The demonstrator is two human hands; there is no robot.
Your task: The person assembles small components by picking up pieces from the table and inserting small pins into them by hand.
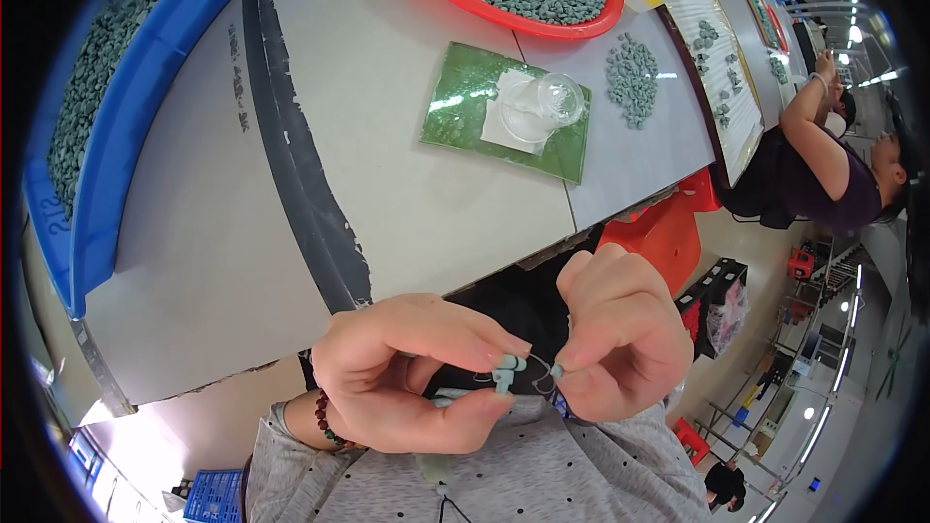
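Observation:
In front of my lap, my left hand (392, 373) pinches a few small green stone beads (505, 374) between thumb and forefinger. A thin dark cord (539, 365) loops out from these beads toward the right. My right hand (630, 339), its fingers curled, pinches another small green bead (557, 371) at thumb and fingertip, close to the cord. Whether the cord passes through that bead is too small to tell. Both hands are off the table, just past its near edge.
On the table (426, 223) lie a green board (455, 107) with white paper and a clear cup (560, 99), and a pile of green stones (632, 80). A red basin (542, 31) and a blue tray (108, 199) hold more. Another person (823, 150) sits at right, beyond a red stool (668, 237).

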